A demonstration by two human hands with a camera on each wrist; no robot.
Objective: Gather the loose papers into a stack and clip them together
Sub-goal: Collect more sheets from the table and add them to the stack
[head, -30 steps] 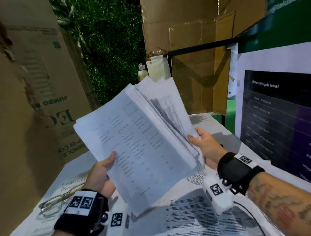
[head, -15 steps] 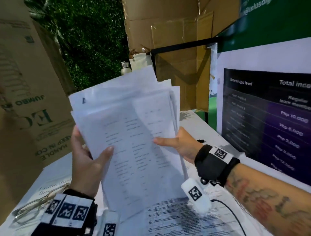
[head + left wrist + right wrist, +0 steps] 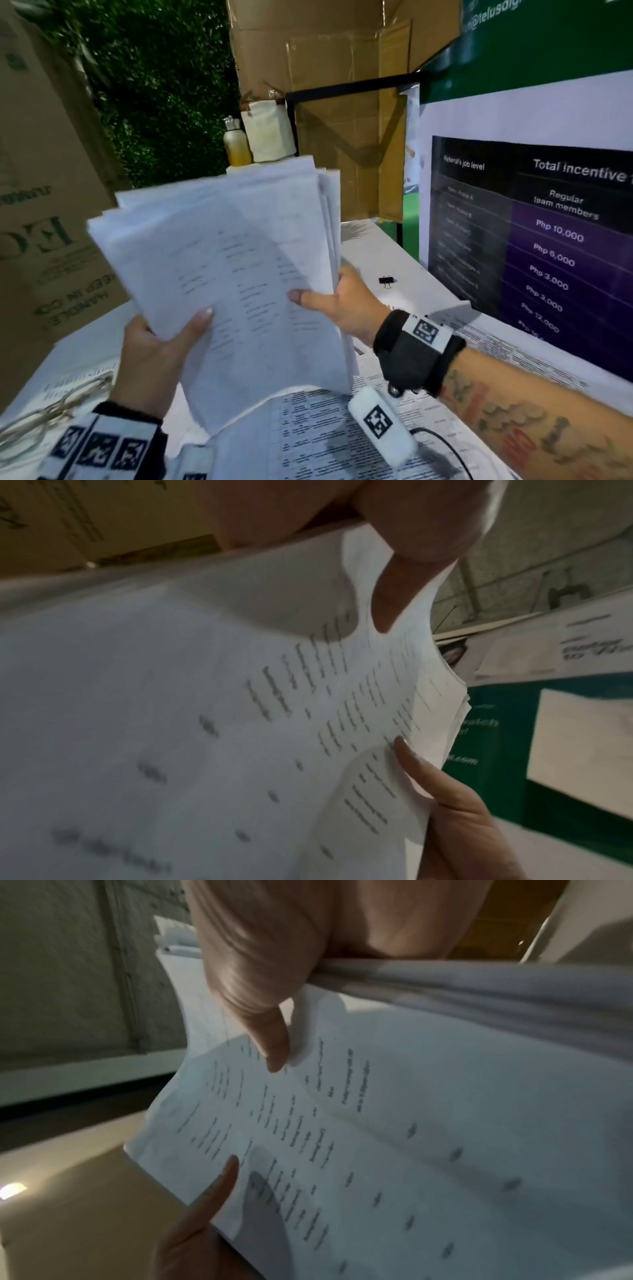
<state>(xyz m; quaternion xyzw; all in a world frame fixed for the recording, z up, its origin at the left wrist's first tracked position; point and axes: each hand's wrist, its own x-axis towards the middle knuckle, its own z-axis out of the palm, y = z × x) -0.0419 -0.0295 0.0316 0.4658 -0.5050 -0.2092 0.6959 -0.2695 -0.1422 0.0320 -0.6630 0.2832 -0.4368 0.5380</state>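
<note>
The left hand (image 3: pixel 150 359) is gripping the lower left edge of the papers (image 3: pixel 233 274), its thumb pressing the front sheet and its fingers hidden behind; the right hand (image 3: pixel 342 305) is pinching the right edge of the same papers, thumb lying across the printed face, the other fingers out of sight at the back; the papers are standing raised above the table (image 3: pixel 394 253), tilted, their top edges fanning unevenly and not yet squared.

A black binder clip (image 3: pixel 387 281) is lying on the table just beyond the right hand, apart from the papers and untouched; printed sheets (image 3: pixel 325 431) are covering the table beneath both wrists; a pair of glasses (image 3: pixel 51 407) is resting on the table at the left, beside the left wrist.

The raised papers are blocking the view of much of the table behind them; above their top edge a small bottle of yellow liquid (image 3: pixel 236 144) and a cream pouch (image 3: pixel 267 133) are showing; cardboard boxes (image 3: pixel 325 68) are standing behind and to the left; a dark poster (image 3: pixel 548 222) listing incentive amounts is standing along the right side of the table.
</note>
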